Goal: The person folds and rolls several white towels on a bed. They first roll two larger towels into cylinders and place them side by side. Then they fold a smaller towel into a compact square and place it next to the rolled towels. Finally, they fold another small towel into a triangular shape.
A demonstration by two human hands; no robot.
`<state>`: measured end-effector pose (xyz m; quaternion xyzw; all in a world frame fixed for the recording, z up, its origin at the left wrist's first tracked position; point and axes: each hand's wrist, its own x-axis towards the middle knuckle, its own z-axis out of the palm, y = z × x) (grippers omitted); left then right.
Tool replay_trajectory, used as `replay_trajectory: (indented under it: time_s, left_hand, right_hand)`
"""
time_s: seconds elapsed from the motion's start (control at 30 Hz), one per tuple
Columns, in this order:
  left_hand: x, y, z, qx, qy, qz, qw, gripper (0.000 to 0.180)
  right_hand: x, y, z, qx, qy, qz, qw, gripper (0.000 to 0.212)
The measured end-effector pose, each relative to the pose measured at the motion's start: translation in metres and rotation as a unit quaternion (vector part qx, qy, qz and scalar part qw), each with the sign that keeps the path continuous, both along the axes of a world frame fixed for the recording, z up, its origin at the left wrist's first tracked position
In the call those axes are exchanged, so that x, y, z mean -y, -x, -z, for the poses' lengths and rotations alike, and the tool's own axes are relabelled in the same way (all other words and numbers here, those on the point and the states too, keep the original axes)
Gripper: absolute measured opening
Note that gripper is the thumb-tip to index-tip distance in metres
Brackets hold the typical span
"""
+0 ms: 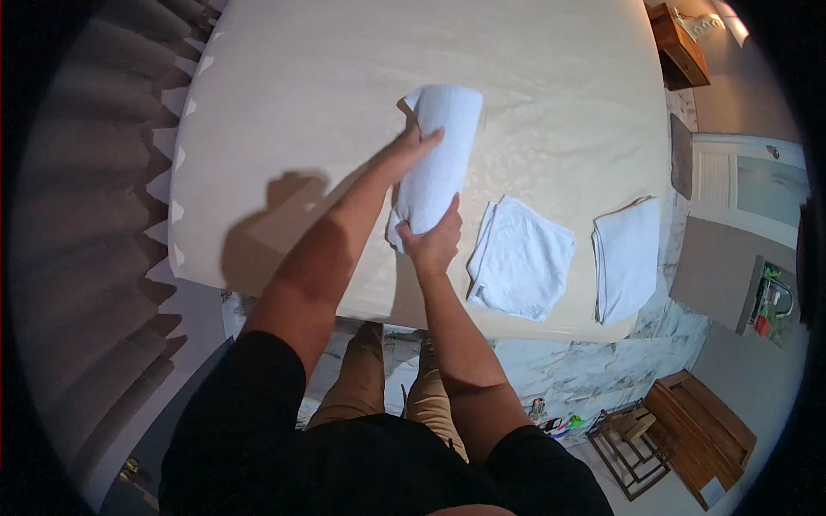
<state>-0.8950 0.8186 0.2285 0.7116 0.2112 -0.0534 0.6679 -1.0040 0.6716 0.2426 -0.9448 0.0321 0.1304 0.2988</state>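
In the head view, my left hand (417, 153) clamps the left side of the rolled white fabric towel (445, 138) and my right hand (437, 243) its near end, presumably to prevent unrolling. The roll lies on or just above the cream, smooth-covered bed (301, 77), apart from two folded white cloths (522, 258), likely for clearance. It appears thick and cylindrical, with a loose far-left corner.
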Motion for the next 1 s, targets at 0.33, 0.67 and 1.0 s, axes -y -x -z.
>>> replay_trajectory:
  time_s: [0.33, 0.67, 1.0]
  left_hand:
    - [0.011, -0.105, -0.007, -0.073, 0.26, -0.018, 0.963, 0.063]
    - [0.02, 0.092, 0.044, -0.049, 0.367, -0.042, 0.928, 0.078]
    - [0.091, 0.186, 0.059, -0.178, 0.389, -0.175, 0.887, 0.059]
  right_hand:
    - [0.001, -0.002, -0.004, -0.04, 0.076, -0.019, 0.996, 0.116]
    - [0.035, -0.036, 0.007, -0.047, -0.147, -0.105, 0.983, 0.122]
    - [0.043, -0.037, 0.033, -0.101, -0.381, -0.108, 0.913, 0.073]
